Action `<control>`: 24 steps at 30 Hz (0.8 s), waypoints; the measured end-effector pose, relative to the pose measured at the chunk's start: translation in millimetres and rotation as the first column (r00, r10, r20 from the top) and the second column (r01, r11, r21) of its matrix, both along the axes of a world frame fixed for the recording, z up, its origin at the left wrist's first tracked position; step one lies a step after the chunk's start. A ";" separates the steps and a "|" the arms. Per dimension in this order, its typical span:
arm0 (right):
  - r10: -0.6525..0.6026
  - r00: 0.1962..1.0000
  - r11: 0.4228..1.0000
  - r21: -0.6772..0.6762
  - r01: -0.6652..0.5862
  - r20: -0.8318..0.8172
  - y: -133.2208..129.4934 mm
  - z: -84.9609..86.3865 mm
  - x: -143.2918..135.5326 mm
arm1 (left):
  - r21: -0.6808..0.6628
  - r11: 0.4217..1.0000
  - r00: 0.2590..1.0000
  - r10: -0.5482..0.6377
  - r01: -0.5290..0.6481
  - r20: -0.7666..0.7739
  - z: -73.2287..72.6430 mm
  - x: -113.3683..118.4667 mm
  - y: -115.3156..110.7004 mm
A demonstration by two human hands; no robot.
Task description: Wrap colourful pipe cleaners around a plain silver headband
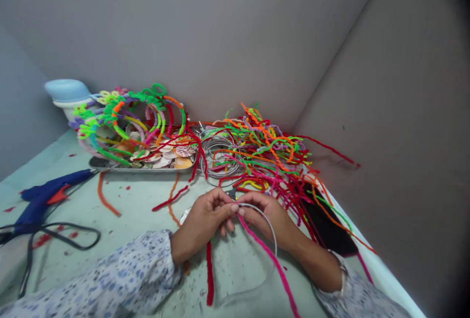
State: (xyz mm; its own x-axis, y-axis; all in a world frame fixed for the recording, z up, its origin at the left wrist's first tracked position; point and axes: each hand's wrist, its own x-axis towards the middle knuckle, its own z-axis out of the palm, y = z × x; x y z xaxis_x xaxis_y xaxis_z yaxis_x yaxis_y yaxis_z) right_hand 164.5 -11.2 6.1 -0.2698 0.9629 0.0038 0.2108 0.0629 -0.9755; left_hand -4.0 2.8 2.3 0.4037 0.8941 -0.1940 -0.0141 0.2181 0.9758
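Near the front middle of the table, my left hand [213, 213] and my right hand [270, 217] meet fingertip to fingertip. Between them they pinch the end of a pink pipe cleaner [270, 254] together with a pale wire [272, 232]. The wire bows out under my right hand and curves down to the front; the pink strip hangs toward the lower right. Fingers cover the point where the two join. Just behind my hands lie scissors [253, 183] with red and yellow handles, partly hidden. A red pipe cleaner [209, 274] lies below my left hand.
Behind, a metal tray [161, 170] holds shells and several pipe-cleaner hoops [117, 107]. Coiled wire [220, 149] and a tangled pipe-cleaner pile [264, 137] sit beside it. A blue glue gun [47, 193] with a cord lies left; a dark phone [328, 225] lies right. Walls stand behind.
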 end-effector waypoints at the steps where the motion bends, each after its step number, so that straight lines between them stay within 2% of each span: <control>1: 0.003 1.000 1.000 0.003 -0.003 -0.003 -0.3 0.5 -0.2 | 0.001 1.000 1.000 0.000 0.000 -0.005 -0.1 -0.1 -0.1; 6: 0.008 1.000 1.000 0.010 -0.008 -0.002 -1.9 1.0 -1.9 | -0.004 1.000 1.000 -0.019 0.019 -0.018 0.0 0.2 -0.9; 10: -0.028 0.997 0.999 0.029 0.026 0.071 -2.6 0.1 -3.3 | -0.015 1.000 1.000 -0.019 0.018 -0.025 0.4 0.6 -1.2; 16: -0.012 0.983 0.989 0.145 -0.015 0.183 -1.1 -6.5 2.1 | -0.035 0.998 0.998 -0.053 0.054 0.019 -1.4 -1.0 0.2; 24: -0.052 0.958 0.945 0.324 -0.044 0.282 0.8 -13.8 6.6 | -0.100 0.990 0.992 -0.088 0.098 0.093 -3.6 -2.9 2.6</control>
State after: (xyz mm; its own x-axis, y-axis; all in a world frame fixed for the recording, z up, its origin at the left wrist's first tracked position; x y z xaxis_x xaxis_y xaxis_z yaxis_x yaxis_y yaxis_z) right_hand 171.1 -10.4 -7.6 -0.3022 0.9226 0.2398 0.4755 0.3639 -0.8009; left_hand -6.9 5.5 -1.3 0.5038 0.8288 -0.2437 -0.0742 0.3225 0.9436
